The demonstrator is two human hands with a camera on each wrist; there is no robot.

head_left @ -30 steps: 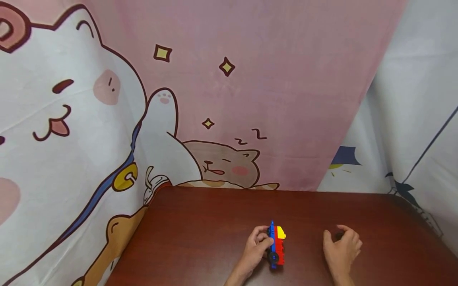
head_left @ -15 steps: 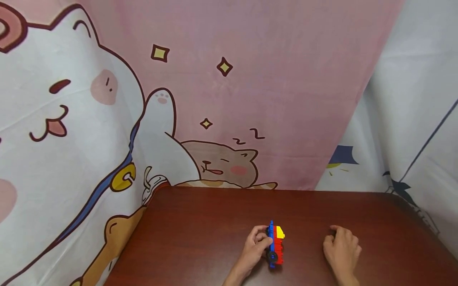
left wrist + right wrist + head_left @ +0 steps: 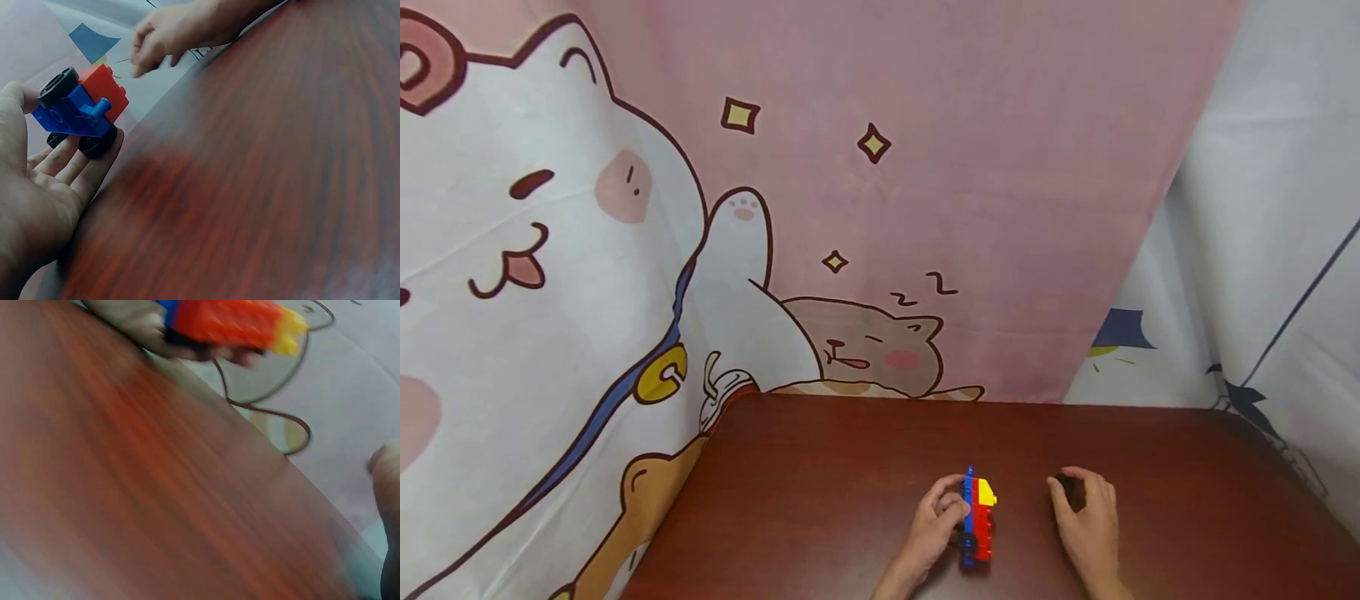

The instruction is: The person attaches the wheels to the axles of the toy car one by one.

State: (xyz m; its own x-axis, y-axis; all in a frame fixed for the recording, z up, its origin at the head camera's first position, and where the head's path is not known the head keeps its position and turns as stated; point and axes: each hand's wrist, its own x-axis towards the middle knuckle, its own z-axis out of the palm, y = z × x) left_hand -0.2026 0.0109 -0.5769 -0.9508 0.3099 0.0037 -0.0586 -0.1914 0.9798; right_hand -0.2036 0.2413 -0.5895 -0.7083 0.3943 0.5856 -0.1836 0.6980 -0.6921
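My left hand [image 3: 931, 523] grips a toy car built of bricks [image 3: 982, 523], thumb on one side and fingers on the other. The car has a blue base, red studded bricks and a yellow sloped brick at its far end. In the left wrist view, black wheels [image 3: 99, 142] show on the blue base [image 3: 72, 115]. To the right of the car, apart from it, my right hand [image 3: 1090, 521] pinches a small dark piece [image 3: 1070, 490] between thumb and index finger; it is mostly covered, and I cannot tell its kind.
Both hands are over a dark reddish-brown wooden table [image 3: 820, 492]. Behind its far edge hangs a pink and white cloth [image 3: 1015, 208] printed with cartoon cats. A white cloth [image 3: 1285, 208] hangs on the right side.
My right hand has moved left toward the car, and the dark piece, hidden half a second ago, shows again at its thumb. My left hand keeps the car in nearly the same place.
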